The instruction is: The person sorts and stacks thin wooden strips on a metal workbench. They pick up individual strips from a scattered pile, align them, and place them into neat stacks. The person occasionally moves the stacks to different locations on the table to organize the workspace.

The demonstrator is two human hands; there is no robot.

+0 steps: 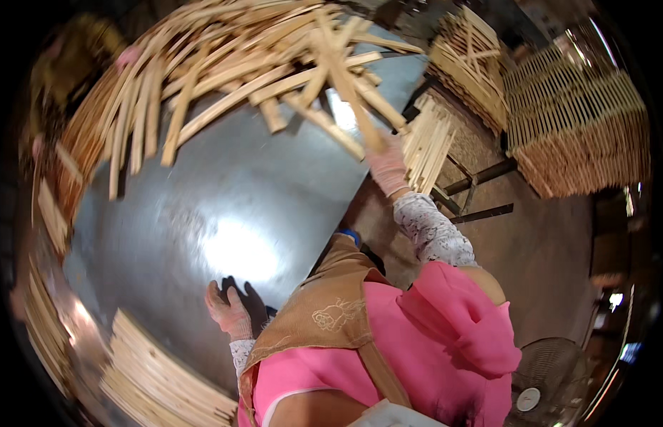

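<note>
Wood strip in right hand, grey tabletop

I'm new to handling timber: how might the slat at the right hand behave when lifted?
The slat is probably stiff, as it looks straight. It is likely light, being narrow wood. It may nudge other slats that it crosses.

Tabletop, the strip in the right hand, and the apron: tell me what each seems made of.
Tabletop: probably sheet metal, smooth and grey, throwing back bright glare.
Strip in the right hand: wood, apparently unpainted, going by its pale yellow-brown colour.
Apron: likely cloth, brown and matte, with soft folds and pale stitched-looking lines; fibre unclear.
</note>
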